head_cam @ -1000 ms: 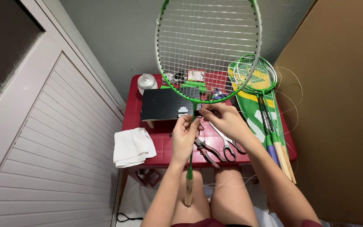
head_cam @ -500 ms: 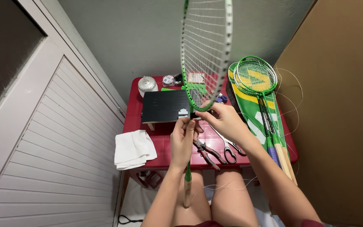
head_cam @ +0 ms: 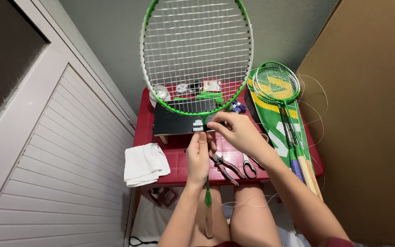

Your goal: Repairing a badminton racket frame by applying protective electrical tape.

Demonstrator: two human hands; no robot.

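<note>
— Louvred white doors point(head_cam: 46, 160) fill the left, with a grey wall behind and a small red table point(head_cam: 179, 162) in the corner. What lies at its left edge?

— A folded white cloth point(head_cam: 146, 163). Beyond it sits a black board point(head_cam: 172, 122), and past that a small white roll point(head_cam: 161, 93), hard to make out through the strings.

— And the hands?

— The left hand point(head_cam: 198, 155) rises from the lap, fingers wrapped tight around the shaft of a green racket point(head_cam: 196, 55), which stands upright with its head facing the camera. The right hand point(head_cam: 236, 132) comes in from the right, forearm slanting, fingertips pinched at the racket's throat where a white patch shows; whatever it pinches is too small to tell.

— Any tools?

— Pliers point(head_cam: 227, 165) and scissors point(head_cam: 249, 165) lie on the table just under the right wrist.

— Further right?

— A green racket bag point(head_cam: 270, 114) holds two more rackets point(head_cam: 277, 84), their handles running off the table's edge. Brown cardboard point(head_cam: 371, 123) closes that side. The held racket's handle is cut off between the knees.
</note>
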